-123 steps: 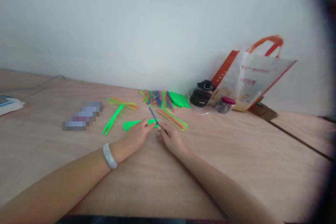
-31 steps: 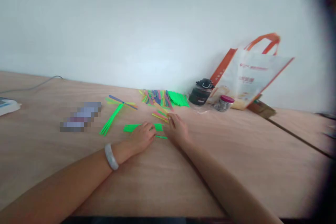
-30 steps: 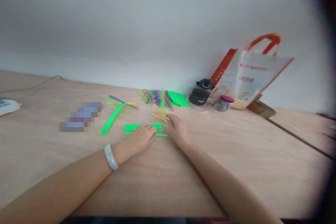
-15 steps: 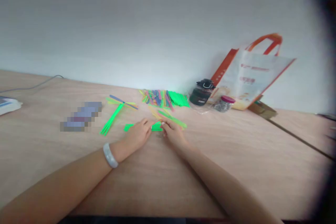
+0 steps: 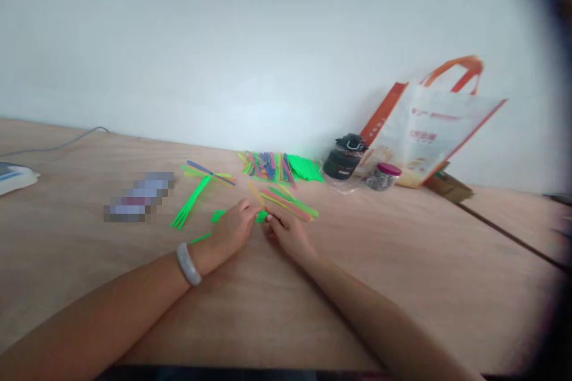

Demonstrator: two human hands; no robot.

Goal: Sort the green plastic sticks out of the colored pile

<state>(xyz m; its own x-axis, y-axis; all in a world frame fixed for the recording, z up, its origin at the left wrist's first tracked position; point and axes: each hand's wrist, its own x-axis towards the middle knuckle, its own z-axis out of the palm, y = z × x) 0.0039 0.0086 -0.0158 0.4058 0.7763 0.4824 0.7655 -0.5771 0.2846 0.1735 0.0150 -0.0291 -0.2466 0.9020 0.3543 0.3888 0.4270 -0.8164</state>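
Between my fingertips is an orange-yellow plastic propeller blade (image 5: 255, 195), its one end pointing up and away. My right hand (image 5: 290, 235) pinches it near the middle. My left hand (image 5: 235, 223) is closed on a thin green stick (image 5: 201, 238), whose far end sticks out below the wrist; its tip at the propeller is hidden by my fingers. Under my hands lies a bundle of green sticks (image 5: 218, 215). Just beyond the right hand is a small group of loose propeller blades (image 5: 290, 202) in green, yellow and pink.
Left of my hands lie joined propeller-and-stick toys (image 5: 192, 202) and a blurred-out flat object (image 5: 140, 196). Against the wall are a pile of coloured blades (image 5: 268, 166), green pieces (image 5: 306, 168), a black bottle (image 5: 342, 161), a pink-lidded jar (image 5: 383, 177) and a tote bag (image 5: 429, 131).
The right hand has shifted slightly left and nearer. The propeller blade now points up between my hands, and a green stick's end has come into view below my left wrist.
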